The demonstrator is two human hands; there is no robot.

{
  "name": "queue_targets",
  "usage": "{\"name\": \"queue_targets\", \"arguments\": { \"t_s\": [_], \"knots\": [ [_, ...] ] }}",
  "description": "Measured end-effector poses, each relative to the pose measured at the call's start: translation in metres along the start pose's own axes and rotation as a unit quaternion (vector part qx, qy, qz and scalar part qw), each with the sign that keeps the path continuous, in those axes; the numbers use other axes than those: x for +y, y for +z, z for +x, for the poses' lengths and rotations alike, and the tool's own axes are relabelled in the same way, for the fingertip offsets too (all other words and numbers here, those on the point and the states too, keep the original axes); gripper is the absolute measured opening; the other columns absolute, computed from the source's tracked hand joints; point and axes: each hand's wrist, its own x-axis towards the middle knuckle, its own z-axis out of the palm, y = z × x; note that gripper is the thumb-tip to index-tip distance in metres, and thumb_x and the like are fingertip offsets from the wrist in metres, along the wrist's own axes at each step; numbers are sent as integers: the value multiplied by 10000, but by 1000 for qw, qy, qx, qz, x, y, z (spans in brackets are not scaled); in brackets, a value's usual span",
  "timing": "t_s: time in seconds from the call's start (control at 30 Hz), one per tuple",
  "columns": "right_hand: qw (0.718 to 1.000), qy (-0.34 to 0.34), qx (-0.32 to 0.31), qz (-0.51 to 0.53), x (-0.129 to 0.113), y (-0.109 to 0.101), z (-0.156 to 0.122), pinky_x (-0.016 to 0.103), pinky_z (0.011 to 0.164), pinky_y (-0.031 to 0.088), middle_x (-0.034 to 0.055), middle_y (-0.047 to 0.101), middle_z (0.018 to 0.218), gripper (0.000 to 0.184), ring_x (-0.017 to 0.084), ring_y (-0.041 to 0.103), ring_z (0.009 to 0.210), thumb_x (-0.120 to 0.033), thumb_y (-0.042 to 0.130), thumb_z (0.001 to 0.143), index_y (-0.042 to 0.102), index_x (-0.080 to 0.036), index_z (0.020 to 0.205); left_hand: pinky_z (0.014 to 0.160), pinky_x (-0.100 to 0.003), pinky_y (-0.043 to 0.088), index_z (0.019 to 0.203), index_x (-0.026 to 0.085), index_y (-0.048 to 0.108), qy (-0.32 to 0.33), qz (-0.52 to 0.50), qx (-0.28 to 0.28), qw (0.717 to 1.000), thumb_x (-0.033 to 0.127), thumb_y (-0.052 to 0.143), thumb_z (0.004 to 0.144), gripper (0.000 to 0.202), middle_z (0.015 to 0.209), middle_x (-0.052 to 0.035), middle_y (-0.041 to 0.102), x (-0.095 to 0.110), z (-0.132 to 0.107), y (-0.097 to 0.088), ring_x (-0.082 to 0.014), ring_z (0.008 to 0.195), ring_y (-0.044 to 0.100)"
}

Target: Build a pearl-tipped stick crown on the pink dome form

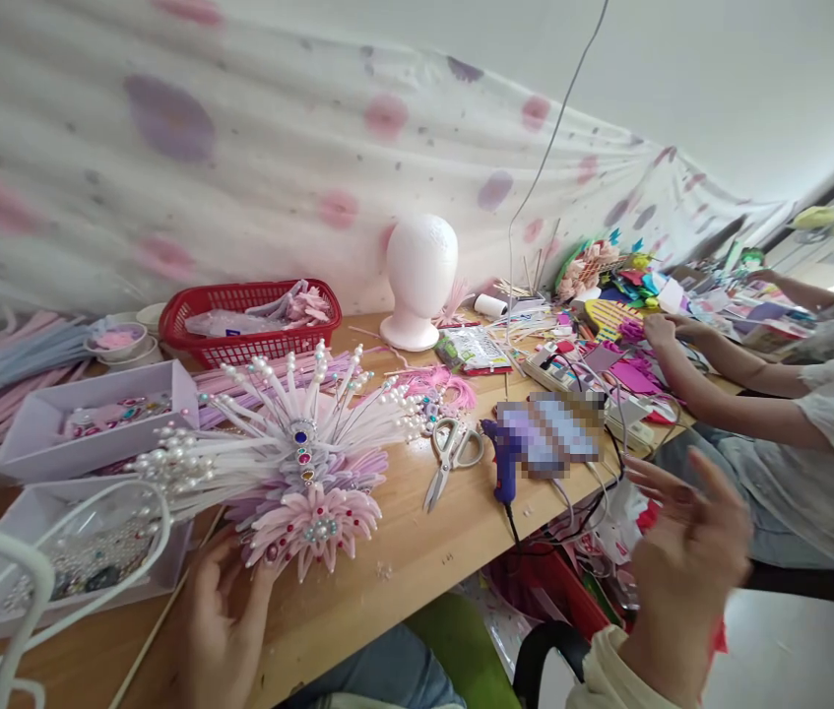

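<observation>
A headdress [303, 463] of white and lilac fuzzy stems tipped with pearl beads stands over the near side of the table. Jewels run down its middle, and a pink flower [320, 527] with red and blue beads sits at its base. My left hand [228, 601] grips the headdress at its lower left edge, thumb and fingers around it; part of the fingers is hidden. Past the table's front edge, my right hand [689, 551] is raised with fingers apart and holds nothing. Nearest to it on the table are a purple glue gun [505, 463] and scissors [452, 458].
A white foam head [421, 271] and a red basket [254, 345] stand at the back. White bead boxes [98, 379] and a curved white stand [32, 551] are at left. Two blurred phones, a power strip [571, 379] and cables lie near a co-worker's arms [719, 384].
</observation>
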Motion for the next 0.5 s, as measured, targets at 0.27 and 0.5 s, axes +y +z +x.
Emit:
{"name": "queue_targets", "arguments": {
  "t_s": [0.27, 0.5],
  "knots": [
    [986, -79, -149, 14, 86, 81, -1, 575, 1085, 357, 191, 680, 1230, 604, 337, 474, 1359, -345, 341, 956, 341, -90, 1503, 991, -513, 520, 1086, 228, 589, -21, -5, 5, 1000, 554, 776, 652, 574, 1242, -115, 626, 1, 0, 3, -323, 1121, 634],
    [979, -46, -201, 7, 88, 115, 2, 543, 1107, 361, 200, 675, 1264, 710, 331, 552, 1296, -318, 408, 890, 248, -64, 1533, 949, -427, 570, 1073, 226, 588, 8, -5, -1, 1000, 471, 804, 651, 534, 1240, -99, 621, -3, -1, -2, -290, 1104, 652]
  ]
}}
